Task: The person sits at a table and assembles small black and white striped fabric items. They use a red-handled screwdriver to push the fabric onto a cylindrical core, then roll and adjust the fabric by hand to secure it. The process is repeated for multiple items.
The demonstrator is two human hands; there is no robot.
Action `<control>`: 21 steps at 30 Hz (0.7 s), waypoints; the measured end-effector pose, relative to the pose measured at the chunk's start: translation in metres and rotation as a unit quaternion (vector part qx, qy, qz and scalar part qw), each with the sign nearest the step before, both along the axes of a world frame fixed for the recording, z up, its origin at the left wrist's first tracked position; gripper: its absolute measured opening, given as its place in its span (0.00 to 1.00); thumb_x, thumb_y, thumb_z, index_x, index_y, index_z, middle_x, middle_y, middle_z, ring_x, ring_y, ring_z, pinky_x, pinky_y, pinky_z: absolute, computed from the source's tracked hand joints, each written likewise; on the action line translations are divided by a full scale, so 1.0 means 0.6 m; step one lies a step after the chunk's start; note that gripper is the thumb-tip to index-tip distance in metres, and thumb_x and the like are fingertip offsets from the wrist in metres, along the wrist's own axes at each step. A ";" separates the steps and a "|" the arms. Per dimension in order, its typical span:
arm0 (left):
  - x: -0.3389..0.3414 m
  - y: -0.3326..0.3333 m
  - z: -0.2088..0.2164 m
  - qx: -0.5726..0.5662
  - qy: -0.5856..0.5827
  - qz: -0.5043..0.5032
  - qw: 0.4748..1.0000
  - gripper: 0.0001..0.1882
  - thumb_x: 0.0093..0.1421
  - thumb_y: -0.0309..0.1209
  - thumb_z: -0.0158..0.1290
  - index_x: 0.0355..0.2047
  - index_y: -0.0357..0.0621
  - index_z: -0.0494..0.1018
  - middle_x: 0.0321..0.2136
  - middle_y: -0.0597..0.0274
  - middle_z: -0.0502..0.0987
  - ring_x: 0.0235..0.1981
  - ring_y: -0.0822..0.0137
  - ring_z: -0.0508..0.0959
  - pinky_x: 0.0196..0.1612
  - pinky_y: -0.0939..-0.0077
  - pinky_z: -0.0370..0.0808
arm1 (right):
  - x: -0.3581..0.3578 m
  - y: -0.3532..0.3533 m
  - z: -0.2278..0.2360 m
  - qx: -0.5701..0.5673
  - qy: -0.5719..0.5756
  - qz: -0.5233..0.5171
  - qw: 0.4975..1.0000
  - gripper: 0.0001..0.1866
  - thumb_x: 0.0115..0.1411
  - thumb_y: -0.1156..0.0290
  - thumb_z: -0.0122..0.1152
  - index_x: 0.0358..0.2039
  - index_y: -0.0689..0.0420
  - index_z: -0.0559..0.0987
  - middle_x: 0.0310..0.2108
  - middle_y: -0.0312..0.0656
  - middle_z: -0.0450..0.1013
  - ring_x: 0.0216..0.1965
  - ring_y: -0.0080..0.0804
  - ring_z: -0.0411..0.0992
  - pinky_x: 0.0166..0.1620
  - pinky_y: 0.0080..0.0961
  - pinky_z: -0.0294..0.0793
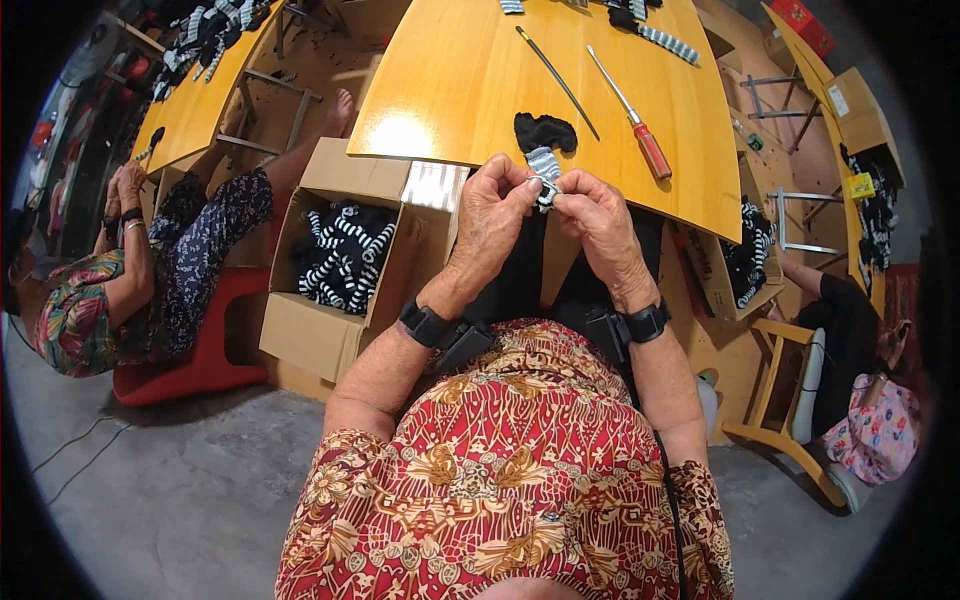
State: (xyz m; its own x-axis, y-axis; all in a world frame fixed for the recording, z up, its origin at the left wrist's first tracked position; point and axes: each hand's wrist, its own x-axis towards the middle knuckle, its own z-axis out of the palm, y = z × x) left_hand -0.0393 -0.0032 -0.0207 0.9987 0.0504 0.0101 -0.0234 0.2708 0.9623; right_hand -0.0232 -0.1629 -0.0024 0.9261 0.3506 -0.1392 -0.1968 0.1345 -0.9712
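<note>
A small sock-like knitted piece [543,162], grey-and-white striped with a black end, lies partly on the near edge of the yellow wooden table [450,90]. Its near, light-coloured edge is pinched by my left hand [497,208] between thumb and forefinger. From the other side my right hand [600,222] grips the same edge, fingertips close to the left ones. The black end rests away from me on the tabletop. Beyond my hands lie a screwdriver [652,150] with a red handle and a thin dark rod [558,82] with a yellowish tip.
An open cardboard box [312,335] with striped knitted pieces [345,255] stands left of my knees; another box [718,283] is at right. More pieces [668,44] lie at the table's far end. Co-workers sit on a red chair [195,370] and a wooden chair [790,455].
</note>
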 end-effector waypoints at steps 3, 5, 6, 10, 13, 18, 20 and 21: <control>-0.001 0.009 -0.011 -0.107 0.042 -0.046 0.992 0.08 0.60 0.28 0.57 0.29 0.44 0.68 0.26 0.70 0.72 0.21 0.81 0.63 0.24 0.87 0.60 | -0.005 0.007 0.004 -0.122 -0.082 -0.052 0.988 0.05 0.57 0.74 0.56 0.28 0.62 0.75 0.22 0.29 0.68 0.25 0.14 0.63 0.29 0.15 0.64; 0.002 0.015 -0.018 -0.200 0.052 -0.088 0.974 0.08 0.60 0.30 0.57 0.30 0.45 0.67 0.26 0.71 0.71 0.20 0.82 0.60 0.22 0.88 0.57 | -0.002 0.010 0.005 -0.171 -0.118 -0.077 0.975 0.05 0.57 0.74 0.56 0.28 0.63 0.74 0.22 0.31 0.68 0.26 0.15 0.64 0.31 0.16 0.66; 0.003 0.018 -0.019 -0.220 0.054 -0.117 0.967 0.08 0.60 0.30 0.57 0.31 0.46 0.67 0.26 0.72 0.71 0.20 0.82 0.60 0.22 0.88 0.56 | -0.001 0.010 0.004 -0.179 -0.120 -0.083 0.973 0.06 0.57 0.74 0.56 0.28 0.64 0.74 0.22 0.32 0.68 0.26 0.16 0.65 0.31 0.17 0.67; 0.002 0.024 -0.017 -0.231 0.053 -0.184 0.954 0.08 0.60 0.29 0.56 0.34 0.45 0.67 0.28 0.71 0.71 0.21 0.83 0.63 0.22 0.89 0.59 | 0.004 0.014 -0.022 -0.161 -0.148 -0.101 0.970 0.05 0.57 0.75 0.57 0.29 0.63 0.75 0.24 0.31 0.70 0.28 0.15 0.66 0.33 0.16 0.68; -0.002 0.017 -0.003 -0.140 0.045 -0.133 0.980 0.09 0.60 0.27 0.56 0.40 0.42 0.70 0.29 0.70 0.72 0.23 0.82 0.67 0.25 0.90 0.63 | -0.005 0.012 -0.023 -0.076 -0.066 -0.096 0.990 0.03 0.58 0.75 0.57 0.31 0.61 0.76 0.27 0.30 0.71 0.30 0.14 0.67 0.36 0.15 0.68; -0.004 0.006 0.004 0.007 0.040 -0.048 0.998 0.11 0.59 0.26 0.56 0.42 0.38 0.73 0.31 0.69 0.74 0.29 0.81 0.72 0.29 0.91 0.68 | -0.012 0.018 -0.019 -0.016 -0.076 -0.102 0.992 0.03 0.59 0.75 0.57 0.32 0.61 0.75 0.29 0.30 0.72 0.32 0.14 0.68 0.38 0.14 0.68; -0.005 0.005 0.017 0.026 0.069 -0.043 0.996 0.09 0.60 0.28 0.56 0.40 0.38 0.74 0.31 0.69 0.75 0.30 0.81 0.72 0.29 0.90 0.68 | -0.010 0.017 -0.013 -0.042 -0.101 -0.092 0.990 0.04 0.59 0.75 0.57 0.32 0.62 0.75 0.29 0.31 0.71 0.32 0.14 0.68 0.38 0.14 0.68; -0.005 0.006 0.020 0.035 0.083 -0.041 0.995 0.09 0.60 0.29 0.55 0.39 0.37 0.75 0.31 0.70 0.75 0.30 0.81 0.71 0.29 0.90 0.68 | -0.006 0.015 -0.012 -0.068 -0.124 -0.082 0.986 0.04 0.59 0.75 0.57 0.32 0.62 0.75 0.29 0.31 0.71 0.32 0.14 0.68 0.37 0.14 0.68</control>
